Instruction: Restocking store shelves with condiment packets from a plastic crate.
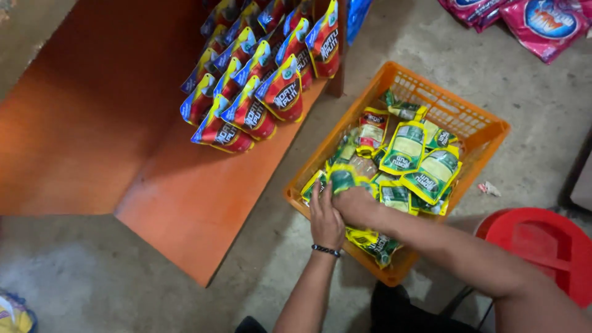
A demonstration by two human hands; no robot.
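Note:
An orange plastic crate (475, 126) on the floor holds several green and yellow pouches (407, 148). My left hand (325, 219), with a dark bracelet on the wrist, rests at the crate's near left corner, fingers on a green pouch (343, 179). My right hand (356, 205) reaches in beside it and grips the same cluster of green pouches; its fingers are partly hidden. On the orange shelf (185, 197) to the left stand rows of red, blue and yellow pouches (253, 111).
A red plastic stool (542, 246) sits at the lower right, close to my right arm. Pink packages (542, 21) lie on the concrete floor at the top right. A small scrap of paper (490, 188) lies right of the crate.

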